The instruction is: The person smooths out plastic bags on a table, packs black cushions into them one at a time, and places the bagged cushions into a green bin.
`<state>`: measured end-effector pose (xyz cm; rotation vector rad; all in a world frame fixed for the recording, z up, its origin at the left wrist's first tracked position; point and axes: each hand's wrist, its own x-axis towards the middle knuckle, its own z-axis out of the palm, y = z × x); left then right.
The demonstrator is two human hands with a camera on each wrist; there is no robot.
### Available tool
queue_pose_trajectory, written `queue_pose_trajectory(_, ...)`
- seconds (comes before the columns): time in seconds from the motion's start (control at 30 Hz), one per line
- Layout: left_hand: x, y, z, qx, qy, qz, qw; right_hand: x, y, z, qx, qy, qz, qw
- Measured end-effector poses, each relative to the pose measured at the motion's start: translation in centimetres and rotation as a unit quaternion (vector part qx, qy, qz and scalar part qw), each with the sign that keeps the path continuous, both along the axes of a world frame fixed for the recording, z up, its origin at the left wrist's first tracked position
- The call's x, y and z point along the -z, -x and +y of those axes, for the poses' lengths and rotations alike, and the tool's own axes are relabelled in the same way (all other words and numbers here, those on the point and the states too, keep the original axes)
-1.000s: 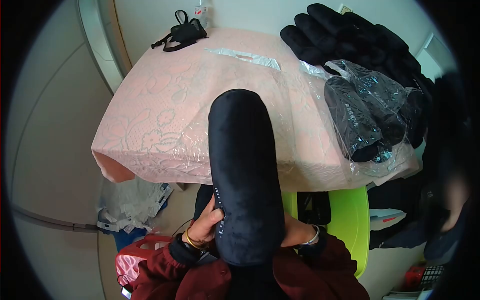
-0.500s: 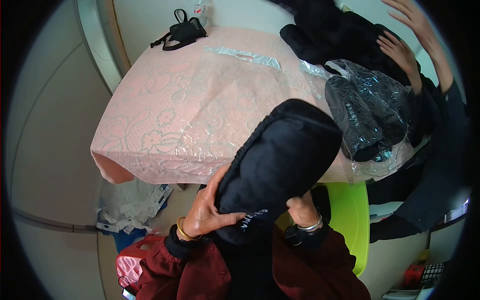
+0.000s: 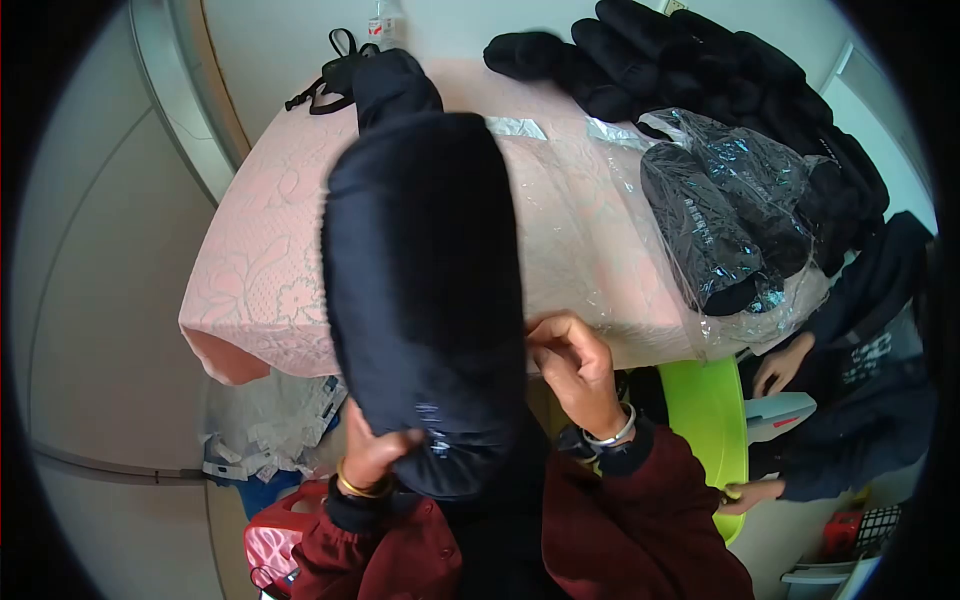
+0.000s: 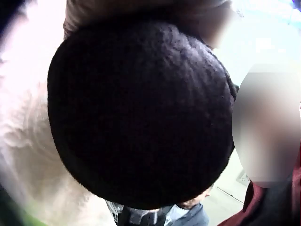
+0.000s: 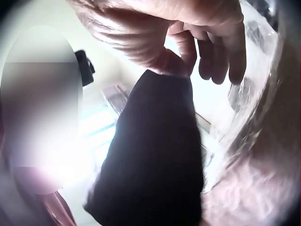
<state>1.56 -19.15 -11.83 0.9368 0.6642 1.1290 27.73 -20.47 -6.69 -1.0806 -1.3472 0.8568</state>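
A thick black plush cushion (image 3: 425,290) with pale lettering near its lower end is held up over the front of the table. My left hand (image 3: 372,448) grips its lower left side, the thumb lying over the front by the lettering. At the right edge, my right hand (image 3: 580,368) has its thumb and forefinger pinched together; in the right wrist view, that hand (image 5: 174,33) pinches the top edge of the black fabric (image 5: 155,150), its other fingers hanging loose. The cushion's round end (image 4: 141,113) fills most of the left wrist view.
Pink lace-covered table (image 3: 250,240). Another black cushion (image 3: 395,88) is behind mine, beside a black strapped bag (image 3: 335,78). Piled black cushions (image 3: 700,70) and a plastic-wrapped bundle (image 3: 725,215) are at right. Below are a green tub (image 3: 715,430) and another person's hands (image 3: 785,368).
The cushion has swung left and stands more upright. My right hand has moved up along its right edge. A second cushion has appeared behind it, and the other person's hands have come down from the pile.
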Motion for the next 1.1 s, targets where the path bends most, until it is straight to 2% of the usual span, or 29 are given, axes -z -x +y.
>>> queue_pose_trajectory(0.03,-0.5,0.9,0.3,0.0,-0.002,0.002,1.0,-0.4,-0.2,0.5,0.0,-0.002,0.002,1.0)
queue_pose_trajectory(0.07,-1.4,1.8,0.6,-0.031,-0.022,0.009,0.999,-0.8,-0.6,1.1,0.026,-0.069,-0.088,0.993)
queue_pose_trajectory(0.13,-2.0,3.6,1.0,-0.06,-0.041,0.02,0.997,-1.4,-1.4,1.8,0.078,-0.196,-0.264,0.941)
queue_pose_trajectory(0.23,-2.0,5.8,1.3,-0.131,-0.063,0.036,0.989,-2.5,-1.8,2.1,0.1,-0.184,-0.276,0.938)
queue_pose_trajectory(0.27,-1.8,6.3,1.3,-0.131,-0.062,0.037,0.989,-2.7,-2.0,2.2,0.11,-0.178,-0.284,0.936)
queue_pose_trajectory(0.3,-1.4,6.7,1.2,-0.143,-0.021,0.044,0.989,-2.7,-2.2,2.4,0.11,-0.178,-0.283,0.936)
queue_pose_trajectory(0.37,-0.7,7.3,1.1,-0.166,0.062,0.056,0.983,-2.7,-2.5,2.8,0.109,-0.146,-0.373,0.91)
queue_pose_trajectory(0.4,-0.3,7.6,1.0,-0.166,0.061,0.056,0.983,-2.7,-2.6,2.9,0.108,-0.131,-0.416,0.893)
queue_pose_trajectory(0.43,0.0,7.9,1.0,-0.164,0.061,0.054,0.983,-3.0,-2.8,3.1,0.109,-0.132,-0.415,0.893)
queue_pose_trajectory(0.53,0.0,8.3,1.0,-0.165,0.06,0.045,0.983,-4.2,-3.3,3.4,0.132,-0.098,-0.537,0.827)
queue_pose_trajectory(0.67,-0.9,7.7,1.3,-0.153,0.05,0.022,0.987,-4.8,-3.8,3.8,0.115,-0.039,-0.598,0.792)
queue_pose_trajectory(0.7,-0.7,8.1,1.3,-0.145,0.046,0.039,0.988,-4.7,-3.8,3.8,0.117,-0.04,-0.599,0.791)
queue_pose_trajectory(0.77,-0.2,8.9,1.2,-0.129,0.036,0.07,0.989,-4.4,-4.0,3.8,0.118,-0.004,-0.641,0.758)
queue_pose_trajectory(0.83,-0.1,9.2,0.7,-0.107,0.02,0.044,0.993,-4.5,-4.0,4.0,0.121,0.012,-0.662,0.739)
queue_pose_trajectory(0.93,0.4,10.1,0.3,-0.068,-0.007,-0.002,0.998,-4.7,-3.5,4.3,0.141,-0.148,-0.608,0.767)
queue_pose_trajectory(0.97,1.4,11.2,0.8,0.01,-0.07,0.013,0.997,-5.0,-2.9,4.5,0.141,-0.149,-0.608,0.767)
queue_pose_trajectory(1.03,2.0,12.4,1.6,0.163,-0.195,0.043,0.966,-5.9,-1.4,4.8,0.138,-0.215,-0.564,0.785)
queue_pose_trajectory(1.07,2.1,12.6,1.5,0.162,-0.197,0.043,0.966,-6.3,-1.0,5.0,0.137,-0.247,-0.54,0.793)
queue_pose_trajectory(1.1,0.9,12.0,1.3,0.195,-0.138,0.061,0.969,-6.6,-0.8,5.3,0.138,-0.25,-0.54,0.792)
